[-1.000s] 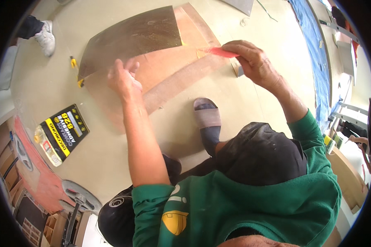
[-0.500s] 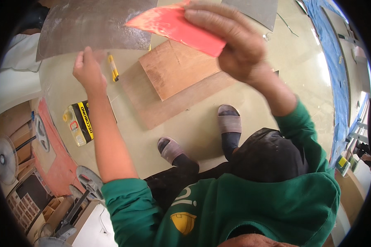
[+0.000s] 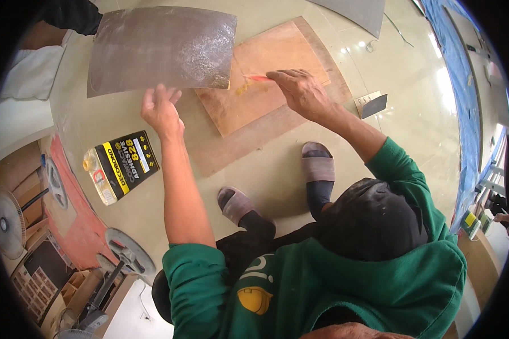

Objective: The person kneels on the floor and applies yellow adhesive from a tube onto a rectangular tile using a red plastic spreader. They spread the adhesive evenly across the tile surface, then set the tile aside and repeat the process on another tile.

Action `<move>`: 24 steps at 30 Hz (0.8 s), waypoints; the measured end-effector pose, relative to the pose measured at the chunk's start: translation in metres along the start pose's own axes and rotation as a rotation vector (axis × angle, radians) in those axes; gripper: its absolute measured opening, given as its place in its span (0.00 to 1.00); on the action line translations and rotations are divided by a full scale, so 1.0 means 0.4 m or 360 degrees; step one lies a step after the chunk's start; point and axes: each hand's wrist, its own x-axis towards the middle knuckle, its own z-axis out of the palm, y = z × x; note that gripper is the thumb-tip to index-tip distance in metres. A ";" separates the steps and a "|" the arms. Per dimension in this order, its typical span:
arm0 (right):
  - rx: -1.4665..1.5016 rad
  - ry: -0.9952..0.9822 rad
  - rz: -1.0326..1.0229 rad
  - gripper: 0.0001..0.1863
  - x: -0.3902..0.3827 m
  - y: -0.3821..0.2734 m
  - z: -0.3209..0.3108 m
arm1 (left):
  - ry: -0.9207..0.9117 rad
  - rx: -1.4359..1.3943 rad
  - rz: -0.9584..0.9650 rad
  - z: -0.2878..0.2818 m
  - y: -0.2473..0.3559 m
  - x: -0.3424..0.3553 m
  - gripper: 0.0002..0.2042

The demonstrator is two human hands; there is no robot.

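one can hides its contents; right hand pinches a red spreader, left hand part-open, grip unclear.

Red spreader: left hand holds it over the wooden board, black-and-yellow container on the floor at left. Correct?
Wrong hand: the head view shows the red spreader in the right hand. The rest stands: it is over the wooden board, and the black-and-yellow container is on the floor at left.

Glossy brown sheet, matt wooden board
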 end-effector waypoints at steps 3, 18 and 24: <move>0.0092 -0.0027 0.0150 0.13 0.043 -0.026 0.018 | -0.0057 0.0046 -0.0036 -0.011 -0.003 0.000 0.13; -0.0226 -0.0233 -0.0629 0.18 0.102 0.076 0.150 | 0.0353 0.0087 -0.0061 -0.028 -0.065 -0.052 0.13; -0.0223 -0.0495 -0.0625 0.18 0.108 0.071 0.142 | 0.0179 0.0167 -0.0018 -0.058 -0.041 0.010 0.18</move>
